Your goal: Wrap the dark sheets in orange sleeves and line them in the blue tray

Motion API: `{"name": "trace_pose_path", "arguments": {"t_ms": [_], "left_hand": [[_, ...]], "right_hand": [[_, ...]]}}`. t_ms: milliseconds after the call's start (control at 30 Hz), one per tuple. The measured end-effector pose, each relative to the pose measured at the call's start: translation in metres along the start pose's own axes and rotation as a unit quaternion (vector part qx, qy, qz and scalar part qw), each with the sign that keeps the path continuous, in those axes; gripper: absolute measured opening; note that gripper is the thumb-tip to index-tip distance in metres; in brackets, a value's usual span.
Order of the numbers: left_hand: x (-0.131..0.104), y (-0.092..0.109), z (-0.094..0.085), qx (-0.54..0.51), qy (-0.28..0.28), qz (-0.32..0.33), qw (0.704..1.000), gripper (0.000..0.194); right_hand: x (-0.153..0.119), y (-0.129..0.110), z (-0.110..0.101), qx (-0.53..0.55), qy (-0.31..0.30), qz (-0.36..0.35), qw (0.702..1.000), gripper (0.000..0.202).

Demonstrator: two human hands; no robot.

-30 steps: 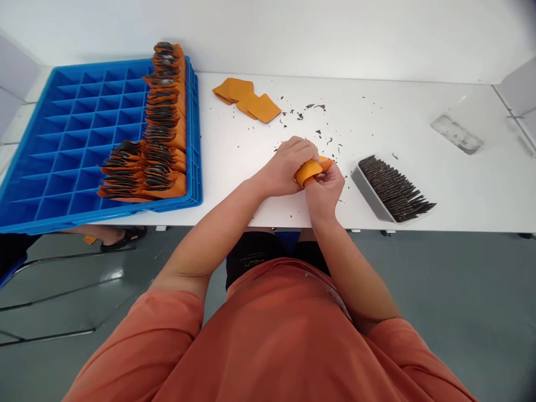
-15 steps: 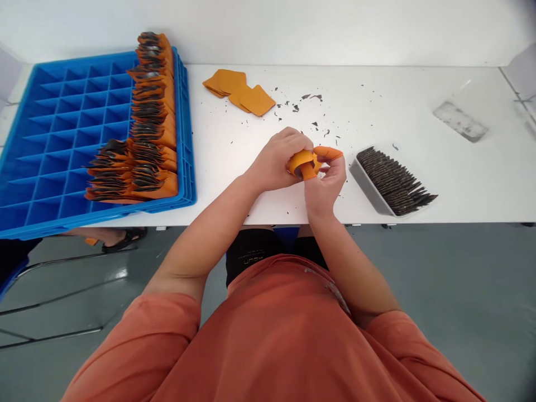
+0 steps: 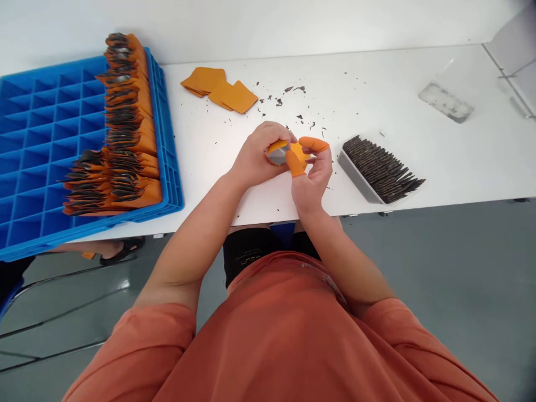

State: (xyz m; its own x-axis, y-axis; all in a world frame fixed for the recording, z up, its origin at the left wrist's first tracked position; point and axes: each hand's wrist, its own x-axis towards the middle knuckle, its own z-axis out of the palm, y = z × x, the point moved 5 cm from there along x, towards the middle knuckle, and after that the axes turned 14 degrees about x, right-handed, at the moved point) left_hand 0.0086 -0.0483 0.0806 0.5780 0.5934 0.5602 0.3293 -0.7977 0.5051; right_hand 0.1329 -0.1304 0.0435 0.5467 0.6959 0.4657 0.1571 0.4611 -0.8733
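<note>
My left hand is closed around a small orange pouch, whose mouth gapes and shows a silvery lining. Orange finger covers sit on the thumb and forefinger of my right hand. Those two fingers pinch the pouch's right side, the thumb lying by its opening. What is inside the pouch cannot be seen. To the right of my hands, thin dark brown flat pieces stand on edge in a packed row within a clear plastic tub.
Flat orange pouches lie behind my hands, near dark crumbs. At left, a blue divided crate holds rows of filled orange pouches. A clear container lies far right. Another person's foot shows under the table.
The pouch mouth has turned to show more silvery lining, and my right thumb has come out of it to its edge. The whole view has shifted and tilted slightly.
</note>
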Motion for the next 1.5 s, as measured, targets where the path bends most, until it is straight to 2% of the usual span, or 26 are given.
{"name": "trace_pose_path", "arguments": {"t_ms": [167, 233, 300, 400, 433, 500, 533, 567, 600, 667, 700, 800, 867, 1067, 1267, 1500], "left_hand": [[0.0, -0.014, 0.001, -0.063, -0.01, -0.054, 0.997, 0.053], [0.001, -0.019, 0.001, -0.084, -0.005, -0.067, 0.994, 0.056], [0.002, -0.023, 0.001, -0.104, 0.006, -0.078, 0.992, 0.057], [0.004, -0.028, 0.002, -0.106, 0.015, -0.087, 0.99, 0.054], [0.004, -0.029, 0.002, -0.104, 0.016, -0.088, 0.991, 0.052], [0.003, -0.029, 0.003, -0.103, 0.014, -0.09, 0.99, 0.047], [0.003, -0.029, 0.003, -0.105, 0.013, -0.092, 0.99, 0.045], [0.002, -0.029, 0.004, -0.108, 0.01, -0.095, 0.99, 0.043], [0.002, -0.028, 0.004, -0.109, 0.007, -0.099, 0.989, 0.043], [0.002, -0.025, 0.004, -0.106, -0.006, -0.116, 0.988, 0.042], [0.002, -0.024, 0.003, -0.104, -0.016, -0.128, 0.986, 0.043], [0.001, -0.021, 0.002, -0.098, -0.049, -0.162, 0.981, 0.043], [0.001, -0.019, 0.001, -0.097, -0.064, -0.17, 0.978, 0.042], [-0.001, -0.015, 0.005, -0.09, -0.109, -0.165, 0.976, 0.042], [-0.002, -0.011, 0.004, -0.077, -0.141, -0.183, 0.97, 0.044], [-0.002, -0.012, 0.004, -0.059, -0.159, -0.188, 0.967, 0.048]], "right_hand": [[-0.008, -0.031, -0.007, -0.033, -0.004, -0.113, 0.993, 0.027], [-0.008, -0.053, -0.022, -0.059, -0.022, -0.165, 0.984, 0.023], [0.0, -0.078, -0.05, -0.098, -0.034, -0.233, 0.967, 0.023], [0.04, -0.104, -0.106, -0.189, -0.049, -0.233, 0.953, 0.029], [0.058, -0.108, -0.124, -0.231, -0.058, -0.213, 0.948, 0.031], [0.095, -0.11, -0.152, -0.323, -0.062, -0.155, 0.931, 0.028], [0.112, -0.105, -0.161, -0.347, -0.081, -0.101, 0.929, 0.027], [0.125, -0.101, -0.167, -0.346, -0.089, -0.057, 0.932, 0.04], [0.134, -0.094, -0.168, -0.34, -0.107, -0.015, 0.934, 0.064], [0.144, -0.079, -0.161, -0.344, -0.163, 0.041, 0.924, 0.092], [0.145, -0.07, -0.155, -0.364, -0.202, 0.055, 0.908, 0.096], [0.142, -0.046, -0.142, -0.454, -0.322, 0.071, 0.828, 0.086], [0.142, -0.035, -0.142, -0.478, -0.359, 0.084, 0.797, 0.088], [0.146, -0.019, -0.148, -0.468, -0.383, 0.097, 0.79, 0.093], [0.146, -0.014, -0.14, -0.488, -0.394, 0.069, 0.776, 0.096], [0.15, -0.021, -0.136, -0.46, -0.362, 0.04, 0.81, 0.095]]}}
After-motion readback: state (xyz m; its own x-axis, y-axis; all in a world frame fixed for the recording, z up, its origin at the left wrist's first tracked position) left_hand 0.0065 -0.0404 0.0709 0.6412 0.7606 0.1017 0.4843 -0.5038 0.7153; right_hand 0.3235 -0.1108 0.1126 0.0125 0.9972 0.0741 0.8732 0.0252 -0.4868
